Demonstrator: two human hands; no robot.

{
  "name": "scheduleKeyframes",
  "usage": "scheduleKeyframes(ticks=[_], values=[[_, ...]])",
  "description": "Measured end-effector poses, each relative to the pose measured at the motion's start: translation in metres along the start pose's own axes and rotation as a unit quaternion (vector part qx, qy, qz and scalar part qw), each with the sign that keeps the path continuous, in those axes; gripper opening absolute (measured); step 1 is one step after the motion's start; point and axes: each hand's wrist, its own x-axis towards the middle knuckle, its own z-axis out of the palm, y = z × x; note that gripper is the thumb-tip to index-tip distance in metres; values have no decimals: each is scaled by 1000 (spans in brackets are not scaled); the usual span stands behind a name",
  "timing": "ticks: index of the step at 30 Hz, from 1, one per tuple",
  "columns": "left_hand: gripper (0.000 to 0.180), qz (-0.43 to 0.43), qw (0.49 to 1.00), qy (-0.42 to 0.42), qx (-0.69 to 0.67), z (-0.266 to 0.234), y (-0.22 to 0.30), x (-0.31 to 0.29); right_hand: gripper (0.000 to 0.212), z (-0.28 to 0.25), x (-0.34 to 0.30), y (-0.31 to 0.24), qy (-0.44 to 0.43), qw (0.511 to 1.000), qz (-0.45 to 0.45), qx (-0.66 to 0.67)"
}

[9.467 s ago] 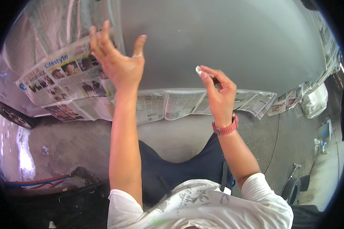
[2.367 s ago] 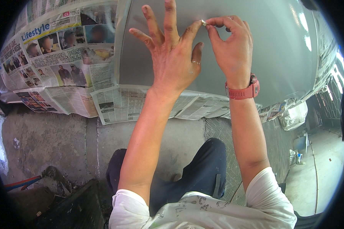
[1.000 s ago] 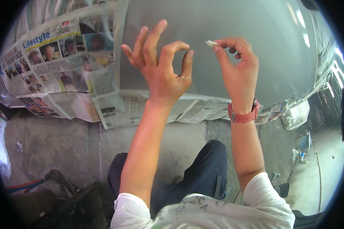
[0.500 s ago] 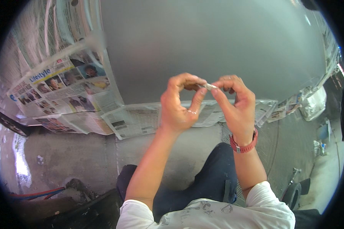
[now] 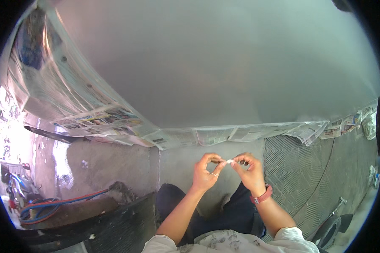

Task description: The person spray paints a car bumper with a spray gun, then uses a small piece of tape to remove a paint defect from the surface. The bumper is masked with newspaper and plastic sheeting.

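A small whitish piece [image 5: 229,161], too small to identify, is pinched between the fingertips of both hands. My left hand [image 5: 205,176], with a ring or thin band on one finger, grips its left end. My right hand [image 5: 250,170], below which sits a red wristwatch [image 5: 262,195], grips the other end. Both hands are in front of my body, just nearer than the lower edge of a large smooth grey panel [image 5: 223,71]. Newspaper sheets [image 5: 215,135] line that edge, apart from the hands.
More newspaper and clear plastic film [image 5: 67,80] cover the left side of the panel. On the floor at left lie red and blue hoses [image 5: 63,201]. A ridged mat [image 5: 291,168] spreads to the right, with a tyre [image 5: 327,232] near the lower right corner.
My hands have come down and nearer, from in front of the grey panel to over the floor, still pinching the small whitish piece. The view has shifted, showing more panel and floor.
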Motion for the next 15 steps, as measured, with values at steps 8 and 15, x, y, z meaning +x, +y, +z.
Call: scheduleKeyframes(ticks=[8,15], values=[[22,-242,961,-51,125,-14,112,-108,12,-83,-87,-62,84,973,216,13],[25,-315,947,16,63,-30,182,-161,15,-167,-144,-152,100,953,280,-56]])
